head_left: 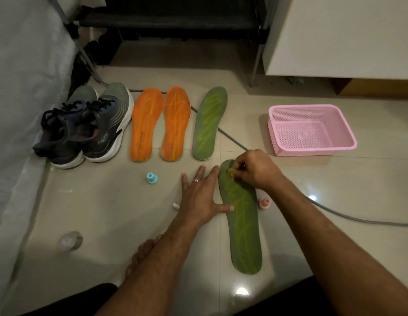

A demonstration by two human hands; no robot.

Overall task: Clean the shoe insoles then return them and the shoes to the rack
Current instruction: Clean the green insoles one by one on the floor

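A green insole (243,226) lies on the tiled floor in front of me. My left hand (202,195) lies flat with spread fingers, its thumb pressing the insole's left edge. My right hand (253,167) pinches a small yellow-green thing against the insole's far end. A second green insole (210,123) and two orange insoles (146,124) (175,123) lie side by side farther away. A pair of dark sneakers (89,126) stands at the left. The dark shoe rack (171,17) is at the back.
A pink plastic basket (312,130) sits at the right. A teal cap (151,177), a pink cap (264,202), a small white piece (175,206) and a tape roll (72,240) lie on the floor. A grey cable (349,216) crosses it. My bare foot (141,252) is near.
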